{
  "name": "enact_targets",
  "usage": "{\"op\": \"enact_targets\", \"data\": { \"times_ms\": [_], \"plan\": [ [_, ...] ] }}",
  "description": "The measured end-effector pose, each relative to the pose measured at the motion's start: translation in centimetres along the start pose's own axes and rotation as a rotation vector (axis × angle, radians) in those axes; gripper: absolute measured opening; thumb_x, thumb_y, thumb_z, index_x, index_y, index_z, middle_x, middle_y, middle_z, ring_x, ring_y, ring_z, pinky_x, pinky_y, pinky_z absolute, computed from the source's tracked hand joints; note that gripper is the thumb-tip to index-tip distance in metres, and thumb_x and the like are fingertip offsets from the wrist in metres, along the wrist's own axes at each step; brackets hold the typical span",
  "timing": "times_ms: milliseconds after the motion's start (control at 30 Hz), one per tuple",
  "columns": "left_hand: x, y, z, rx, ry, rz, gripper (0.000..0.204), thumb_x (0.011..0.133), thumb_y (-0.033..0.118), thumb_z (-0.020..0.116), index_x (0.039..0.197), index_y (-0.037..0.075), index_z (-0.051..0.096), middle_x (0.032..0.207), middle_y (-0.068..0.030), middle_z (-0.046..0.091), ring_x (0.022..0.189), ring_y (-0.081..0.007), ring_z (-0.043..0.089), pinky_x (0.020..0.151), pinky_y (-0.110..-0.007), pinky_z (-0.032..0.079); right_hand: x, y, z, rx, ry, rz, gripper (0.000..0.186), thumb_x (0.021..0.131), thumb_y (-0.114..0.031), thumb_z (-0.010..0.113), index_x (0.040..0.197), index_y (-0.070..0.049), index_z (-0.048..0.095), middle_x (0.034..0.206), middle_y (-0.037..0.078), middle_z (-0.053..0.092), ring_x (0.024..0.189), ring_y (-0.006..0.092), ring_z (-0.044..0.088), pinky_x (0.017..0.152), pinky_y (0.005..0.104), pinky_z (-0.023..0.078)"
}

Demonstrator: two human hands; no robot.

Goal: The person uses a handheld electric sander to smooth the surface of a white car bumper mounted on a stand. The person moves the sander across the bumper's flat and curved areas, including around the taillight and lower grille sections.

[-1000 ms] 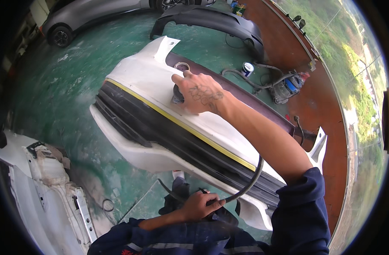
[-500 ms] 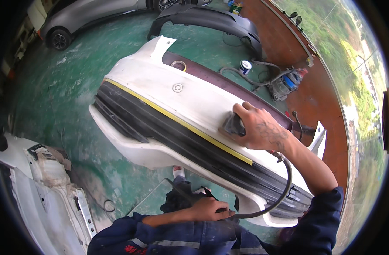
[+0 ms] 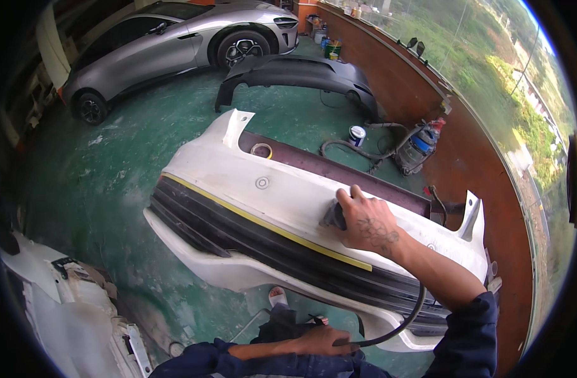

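Note:
A white car bumper [image 3: 301,189] with black slatted trim [image 3: 200,214] lies in front of me. Yellow masking tape [image 3: 269,235] runs along the border between the white part and the trim. My right hand [image 3: 371,223] is closed over a dark palm sander [image 3: 334,215], which rests on the white surface above the tape. Its underside is hidden. Low in front of my body, my left hand [image 3: 323,341] is closed around the black hose [image 3: 405,322], which curves up toward my right forearm.
A roll of tape [image 3: 261,150] sits on the brownish support behind the bumper. Farther off are a white can [image 3: 357,135], a vacuum cleaner [image 3: 419,150], a dark bumper [image 3: 294,74] and a silver car [image 3: 156,41]. Worn body panels [image 3: 74,315] stand at the lower left.
My view has tilted up, showing more of the car. The sander in my right hand has slid slightly left and toward the bumper's far edge. My left hand keeps hold of the hose.

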State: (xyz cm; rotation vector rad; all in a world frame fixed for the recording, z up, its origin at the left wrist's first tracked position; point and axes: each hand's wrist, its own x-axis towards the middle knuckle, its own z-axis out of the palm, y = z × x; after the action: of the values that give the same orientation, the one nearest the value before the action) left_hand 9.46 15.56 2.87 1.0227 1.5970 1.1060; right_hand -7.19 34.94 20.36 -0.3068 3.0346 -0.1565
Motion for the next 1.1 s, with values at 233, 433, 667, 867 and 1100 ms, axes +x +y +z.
{"op": "enact_targets", "data": {
  "times_ms": [233,433,667,867,1100],
  "plan": [
    [1.5,0.6,-0.3,-0.166,0.009,-0.131,0.043,0.103,0.047,0.071,0.095,0.005,0.073,0.068,-0.0083,0.064,0.065,-0.0158,0.063,0.064,-0.034,0.048,6.0,-1.6,4.5,0.072,0.173,-0.109,0.043,0.092,-0.028,0.075,0.121,-0.003,0.057,0.108,0.025,0.066,0.085,0.0420,0.075,0.073,0.0487,0.061],
    [3.0,1.3,2.4,-0.055,-0.078,-0.107,0.038,0.103,0.042,0.074,0.098,0.005,0.074,0.072,-0.0098,0.068,0.069,-0.0150,0.067,0.067,-0.033,0.050,0.3,2.9,3.0,0.157,0.146,-0.034,0.041,0.091,-0.022,0.076,0.123,-0.005,0.058,0.110,0.026,0.065,0.088,0.0426,0.075,0.075,0.0496,0.061],
    [8.5,3.6,11.0,-0.079,-0.174,-0.004,0.034,0.103,0.041,0.073,0.110,0.007,0.073,0.082,-0.0127,0.072,0.076,-0.0254,0.073,0.074,-0.037,0.054,-12.9,12.5,0.0,0.088,0.056,0.094,0.050,0.087,-0.025,0.081,0.125,-0.002,0.058,0.114,0.027,0.065,0.092,0.0451,0.075,0.078,0.0492,0.063],
    [11.6,7.0,17.5,-0.082,-0.207,0.001,0.042,0.104,0.050,0.068,0.114,0.009,0.071,0.084,-0.0137,0.074,0.081,-0.0303,0.075,0.077,-0.040,0.056,-22.6,20.5,-0.8,0.005,-0.052,0.164,0.062,0.085,-0.032,0.088,0.132,-0.004,0.059,0.114,0.025,0.067,0.093,0.0424,0.076,0.080,0.0464,0.065],
    [11.0,5.2,22.9,0.031,0.017,-0.125,0.054,0.101,0.063,0.064,0.105,0.010,0.071,0.075,-0.0128,0.072,0.074,-0.0304,0.074,0.072,-0.040,0.056,-25.2,24.4,-0.8,0.006,-0.077,0.075,0.062,0.086,-0.033,0.088,0.132,-0.004,0.058,0.117,0.023,0.066,0.094,0.0418,0.076,0.079,0.0468,0.065]
  ]
}}
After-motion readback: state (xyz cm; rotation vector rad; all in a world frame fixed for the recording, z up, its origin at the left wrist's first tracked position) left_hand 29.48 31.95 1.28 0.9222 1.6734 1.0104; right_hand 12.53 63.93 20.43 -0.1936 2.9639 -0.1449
